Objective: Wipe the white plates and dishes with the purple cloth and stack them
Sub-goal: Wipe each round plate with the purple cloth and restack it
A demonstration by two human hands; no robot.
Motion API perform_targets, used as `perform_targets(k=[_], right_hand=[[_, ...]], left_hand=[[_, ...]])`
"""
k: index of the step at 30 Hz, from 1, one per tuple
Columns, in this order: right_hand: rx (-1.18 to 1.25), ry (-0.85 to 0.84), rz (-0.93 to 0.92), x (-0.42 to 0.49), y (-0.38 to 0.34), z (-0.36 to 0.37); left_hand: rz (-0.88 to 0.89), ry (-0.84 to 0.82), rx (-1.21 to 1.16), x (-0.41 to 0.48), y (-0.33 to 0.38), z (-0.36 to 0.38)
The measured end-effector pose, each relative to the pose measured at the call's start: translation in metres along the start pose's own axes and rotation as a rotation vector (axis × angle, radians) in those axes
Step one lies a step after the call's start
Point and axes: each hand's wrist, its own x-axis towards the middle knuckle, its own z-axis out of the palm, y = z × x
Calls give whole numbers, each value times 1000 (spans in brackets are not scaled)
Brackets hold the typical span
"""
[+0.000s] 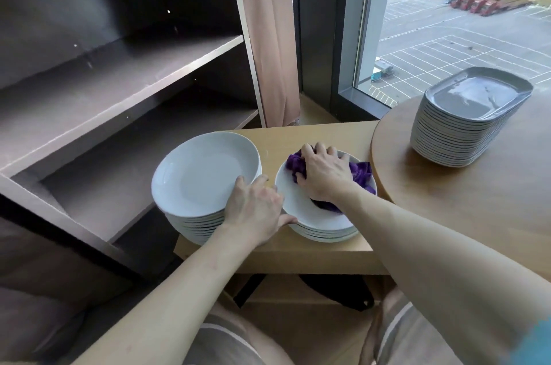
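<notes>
Two stacks of round white plates stand on a low wooden table (pixel 298 135). The taller left stack (pixel 202 173) has its top plate tilted up. My left hand (pixel 256 209) lies between the stacks, its fingers on the rim of that top plate and its thumb against the right stack. The shorter right stack (pixel 301 206) carries the purple cloth (pixel 360 172) in its top plate. My right hand (pixel 323 172) grips the bunched cloth and presses it into the plate.
A tall stack of rectangular dishes (pixel 465 123) stands on a round wooden table (pixel 477 200) at the right. A dark shelf unit (pixel 119 81) fills the left. A curtain (pixel 268 36) and a window (pixel 447 21) lie behind. My knees are below the table.
</notes>
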Motion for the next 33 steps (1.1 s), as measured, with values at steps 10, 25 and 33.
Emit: perform_targets(k=[10,25,33], right_hand=[[-279,-38,21,-18,31,-19],[-98,-386,-60,-73,17,-51],[28,-288,-121,-63,-13,-34]], left_hand=[[-6,8,-2,-1,-2,3],[-27,-11,-10,-2,-1,-5],[-28,19,-3,-3,-1,-4]])
